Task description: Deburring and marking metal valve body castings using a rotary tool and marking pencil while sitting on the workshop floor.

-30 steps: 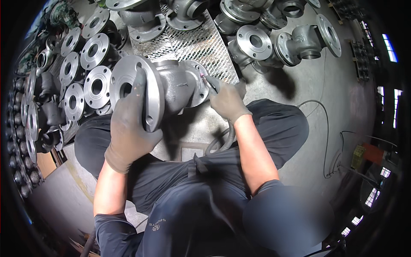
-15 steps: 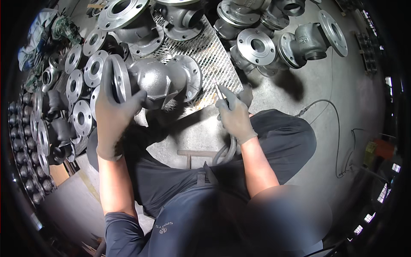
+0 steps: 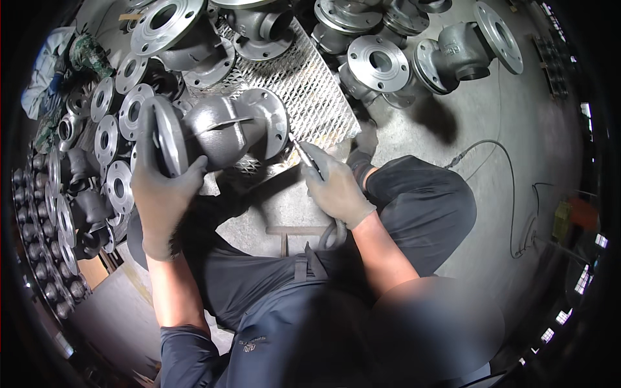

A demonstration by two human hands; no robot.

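A grey cast valve body (image 3: 217, 132) with a flange at each end lies on its side at the near edge of the metal mesh bench (image 3: 318, 84). My gloved left hand (image 3: 162, 200) is closed round its left flange, the fingers up along the outer face and the thumb on the inner side. In my gloved right hand (image 3: 337, 191) is a slim metal air grinder (image 3: 305, 157), held like a pen. Its tip points up and left, close by the rim of the right flange; whether they touch I cannot tell. A grey ribbed hose (image 3: 333, 236) hangs below that hand.
More flanged valve bodies stand on the bench's far end (image 3: 171, 26), and several others are packed along the left (image 3: 119, 184). Beyond the bench to the right is another group (image 3: 378, 63). A thin black hose (image 3: 511, 194) curves over the floor at right.
The valve body has turned, so a raised ridge now shows on top. My right hand has moved left and the grinder's tip is nearer the right flange. My left hand keeps its grip.
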